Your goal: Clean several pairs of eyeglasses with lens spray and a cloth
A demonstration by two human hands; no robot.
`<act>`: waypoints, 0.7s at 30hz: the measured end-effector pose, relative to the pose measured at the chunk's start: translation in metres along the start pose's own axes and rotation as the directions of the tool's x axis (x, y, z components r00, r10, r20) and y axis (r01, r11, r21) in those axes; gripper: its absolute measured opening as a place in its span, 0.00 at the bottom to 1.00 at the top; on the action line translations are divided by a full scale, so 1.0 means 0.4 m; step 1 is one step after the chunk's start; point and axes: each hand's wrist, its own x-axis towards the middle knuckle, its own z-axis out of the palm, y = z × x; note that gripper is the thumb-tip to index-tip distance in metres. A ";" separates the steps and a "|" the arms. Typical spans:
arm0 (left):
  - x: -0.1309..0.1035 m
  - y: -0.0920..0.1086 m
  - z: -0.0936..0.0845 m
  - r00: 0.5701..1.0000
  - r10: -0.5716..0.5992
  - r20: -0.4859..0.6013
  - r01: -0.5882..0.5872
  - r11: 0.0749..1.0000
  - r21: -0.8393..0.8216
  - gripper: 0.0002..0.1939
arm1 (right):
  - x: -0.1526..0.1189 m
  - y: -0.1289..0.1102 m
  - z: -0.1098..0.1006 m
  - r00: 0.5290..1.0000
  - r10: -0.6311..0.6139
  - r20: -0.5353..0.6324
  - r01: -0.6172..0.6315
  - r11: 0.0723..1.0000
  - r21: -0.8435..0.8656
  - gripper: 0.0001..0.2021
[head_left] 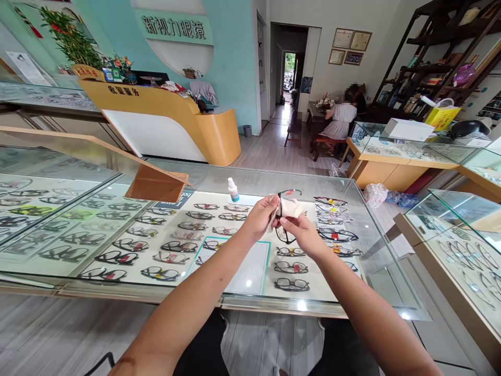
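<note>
My left hand (pixel 260 216) is closed on a pair of dark-framed eyeglasses (pixel 287 240), held up above the glass display case. A cream cloth (pixel 291 208) is bunched around the frame, and part of it shows beside my left fingers. My right hand (pixel 303 234) pinches the cloth against the glasses, its thumb near the frame. One temple arm sticks out beyond the cloth at the top. Just past my hands, a small white spray bottle (pixel 233 190) with a blue label stands on the glass top.
Rows of eyeglasses (pixel 187 246) lie inside the glass case (pixel 313 308) below my hands. A slanted wooden-edged panel (pixel 156 183) stands on the left. More display cases (pixel 442 245) are at right. A yellow counter (pixel 219 130) and a seated person (pixel 342 116) are farther back.
</note>
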 end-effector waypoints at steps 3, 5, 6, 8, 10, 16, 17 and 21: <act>0.000 0.014 -0.008 0.996 -0.012 0.093 0.015 0.999 -0.030 0.29 | 0.000 -0.001 -0.018 0.998 0.002 -0.062 -0.002 1.000 0.012 0.20; -0.002 0.023 -0.006 0.988 -0.022 0.152 0.028 0.999 -0.039 0.26 | 0.001 0.001 -0.032 0.995 0.007 -0.101 -0.004 1.000 0.031 0.19; -0.004 0.025 -0.004 0.986 -0.019 0.165 0.027 0.999 -0.043 0.26 | 0.002 0.004 -0.036 0.994 0.010 -0.111 -0.006 0.999 0.038 0.20; -0.006 0.022 0.005 0.989 0.008 0.145 0.000 0.998 -0.057 0.27 | 0.004 0.011 -0.034 0.993 0.006 -0.116 -0.002 0.999 0.038 0.21; -0.006 0.013 0.011 0.997 0.021 0.076 -0.017 0.998 -0.055 0.28 | 0.005 0.019 -0.021 0.996 0.000 -0.091 0.002 1.000 0.018 0.22; 0.002 -0.002 0.005 0.998 -0.039 -0.052 0.038 0.999 -0.026 0.34 | 0.006 0.014 -0.002 1.000 0.001 -0.030 -0.001 1.000 0.027 0.22; 0.002 0.002 0.004 0.999 -0.044 -0.027 0.043 0.998 -0.039 0.33 | 0.005 0.008 -0.008 0.999 0.007 -0.048 -0.005 0.999 0.037 0.21; -0.003 0.022 0.007 0.996 -0.035 0.087 0.041 0.997 -0.063 0.27 | 0.005 -0.007 -0.038 0.997 0.026 -0.078 -0.021 0.998 0.059 0.19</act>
